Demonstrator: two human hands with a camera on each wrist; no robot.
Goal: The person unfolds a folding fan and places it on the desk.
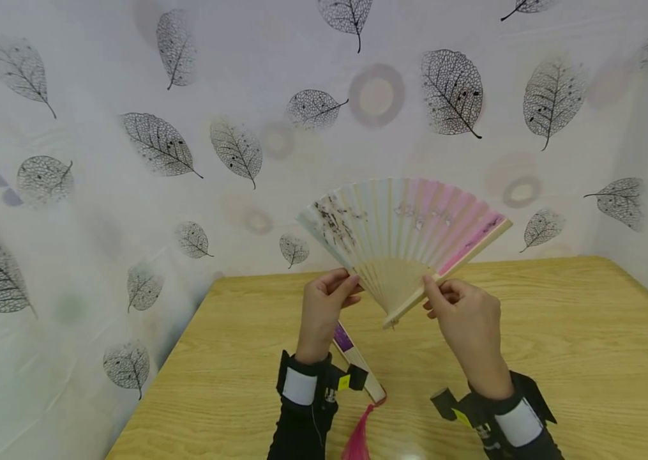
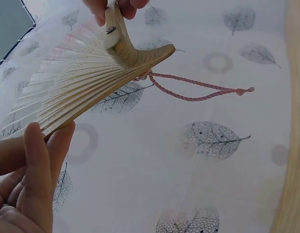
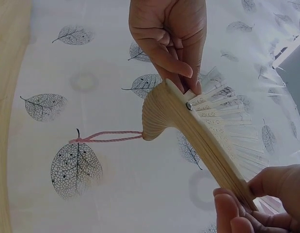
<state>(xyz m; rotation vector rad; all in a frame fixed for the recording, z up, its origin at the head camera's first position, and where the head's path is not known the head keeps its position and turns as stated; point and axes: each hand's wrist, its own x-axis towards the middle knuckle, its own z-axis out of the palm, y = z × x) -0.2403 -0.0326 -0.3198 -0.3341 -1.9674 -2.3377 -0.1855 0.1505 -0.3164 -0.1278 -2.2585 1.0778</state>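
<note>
A spread folding fan (image 1: 398,236), pale green on the left and pink on the right with printed blossoms, is held above the table. My left hand (image 1: 324,310) pinches its left edge between thumb and fingers. At the right guard stick, my right hand (image 1: 467,313) does the same. Wooden ribs (image 2: 91,82) meet at a metal rivet, seen close in the left wrist view. From the pivot end hangs a knotted pink cord loop (image 3: 111,132). Below lies a second fan (image 1: 366,377), folded, with purple on its guard and a pink tassel (image 1: 358,437); my left wrist partly hides it.
The wood-grain table (image 1: 588,358) extends to both sides under my hands. Behind it hangs a white sheet (image 1: 243,76) printed with dark leaves and pale rings. Each wrist wears a black strap with a small camera mount (image 1: 358,377).
</note>
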